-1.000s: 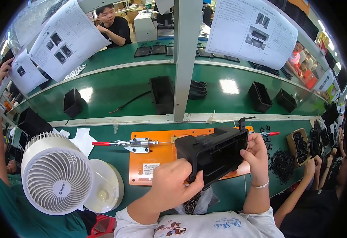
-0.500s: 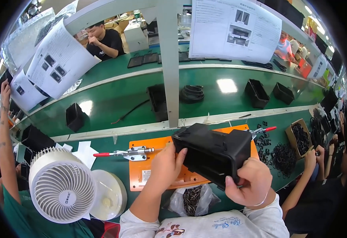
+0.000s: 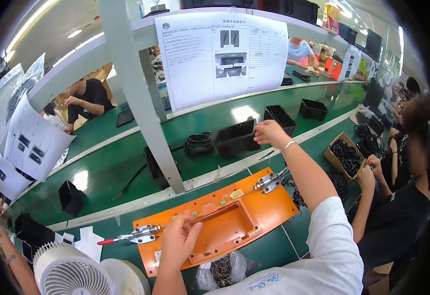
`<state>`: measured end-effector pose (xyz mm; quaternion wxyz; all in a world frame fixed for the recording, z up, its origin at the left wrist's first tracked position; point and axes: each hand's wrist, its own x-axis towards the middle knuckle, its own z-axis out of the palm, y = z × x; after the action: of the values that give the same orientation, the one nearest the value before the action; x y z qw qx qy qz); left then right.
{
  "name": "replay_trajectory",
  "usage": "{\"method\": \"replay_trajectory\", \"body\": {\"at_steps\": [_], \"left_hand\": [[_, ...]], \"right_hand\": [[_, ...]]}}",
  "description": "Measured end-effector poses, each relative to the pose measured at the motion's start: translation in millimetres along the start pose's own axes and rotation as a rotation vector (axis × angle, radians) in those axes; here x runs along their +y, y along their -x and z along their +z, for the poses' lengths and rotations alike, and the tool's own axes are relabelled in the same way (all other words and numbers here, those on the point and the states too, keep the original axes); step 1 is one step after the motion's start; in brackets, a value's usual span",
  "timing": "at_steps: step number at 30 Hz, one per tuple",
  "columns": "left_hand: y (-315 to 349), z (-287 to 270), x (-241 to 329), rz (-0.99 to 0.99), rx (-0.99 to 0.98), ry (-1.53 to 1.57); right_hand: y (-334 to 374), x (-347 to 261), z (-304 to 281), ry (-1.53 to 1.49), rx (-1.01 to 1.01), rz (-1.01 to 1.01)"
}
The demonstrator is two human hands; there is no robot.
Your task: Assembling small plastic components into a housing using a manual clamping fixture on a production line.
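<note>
My right hand (image 3: 271, 133) reaches far out over the green belt, its fingers closed on the right edge of a black plastic box (image 3: 235, 139). The box looks slightly blurred. Whether it touches the belt I cannot tell. My left hand (image 3: 179, 241) is nearer me, over the left part of an orange fixture plate (image 3: 269, 211); its thumb and fingers are apart and hold nothing. The plate has a rectangular recess and a metal toggle clamp at each end, the left clamp (image 3: 143, 234) with a red handle and the right clamp (image 3: 270, 182) partly behind my forearm.
On the belt (image 3: 200, 172) are more black boxes (image 3: 314, 109) and a coiled black cable (image 3: 198, 143). A bag of screws (image 3: 222, 270) sits before the plate; a white fan (image 3: 77, 278) stands left. At right are a carton of black parts (image 3: 345, 155) and a co-worker's hands (image 3: 370, 169).
My right hand has carried the black box away from the plate to the belt. The left hand has let go of it and moved lower left. The view has shifted right.
</note>
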<state>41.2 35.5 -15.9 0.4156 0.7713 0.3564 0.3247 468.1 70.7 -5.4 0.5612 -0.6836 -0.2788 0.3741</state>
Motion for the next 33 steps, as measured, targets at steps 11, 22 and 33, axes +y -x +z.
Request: {"method": "replay_trajectory", "body": {"at_steps": [11,22,33], "left_hand": [[1,2,-4,0.062,-0.018,-0.078],[18,14,15,0.218,-0.159,0.164],[16,4,-8,-0.136,-0.154,1.849]], "right_hand": [[-40,38,-107,1.601,0.395,-0.073],[172,-73,26,0.559,0.230,-0.770],[288,-21,95,0.908,-0.507,-1.328]]}}
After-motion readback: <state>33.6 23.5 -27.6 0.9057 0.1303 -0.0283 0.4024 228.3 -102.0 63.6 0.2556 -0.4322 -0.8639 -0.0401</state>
